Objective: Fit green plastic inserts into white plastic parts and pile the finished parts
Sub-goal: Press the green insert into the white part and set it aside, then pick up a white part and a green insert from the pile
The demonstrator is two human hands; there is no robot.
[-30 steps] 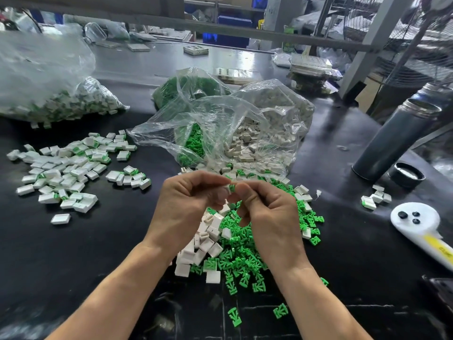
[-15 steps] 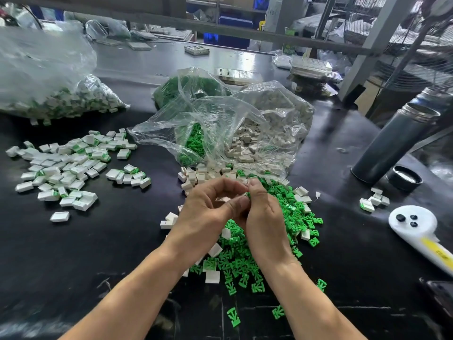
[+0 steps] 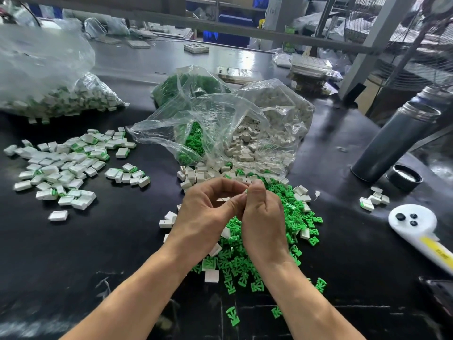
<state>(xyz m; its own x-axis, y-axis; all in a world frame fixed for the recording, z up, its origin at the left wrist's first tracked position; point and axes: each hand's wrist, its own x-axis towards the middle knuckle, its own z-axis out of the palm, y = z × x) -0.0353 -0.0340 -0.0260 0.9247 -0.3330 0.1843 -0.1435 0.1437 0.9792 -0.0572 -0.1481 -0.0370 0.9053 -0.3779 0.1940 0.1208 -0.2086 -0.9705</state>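
Note:
My left hand [image 3: 208,212] and my right hand [image 3: 263,217] meet fingertip to fingertip above a heap of loose green inserts [image 3: 289,224] and white parts [image 3: 196,176]. Between the fingertips a small part is pinched; only a sliver of it shows, so I cannot tell whether it is white, green or both. A spread pile of finished white-and-green parts [image 3: 61,165] lies at the left of the black table [image 3: 98,253]. A few more finished parts [image 3: 127,174] sit between that pile and my hands.
An open clear bag [image 3: 232,133] with green inserts and white parts lies behind my hands. A second bag [image 3: 54,94] of finished parts is at far left. At right stand a dark flask [image 3: 392,143], its cap [image 3: 404,177], a few parts [image 3: 373,200] and a white handheld device [image 3: 416,229].
Both hands shifted slightly down and toward me over the heap, staying pressed together at the fingertips. The green piece seen between the fingers a second ago is now hidden.

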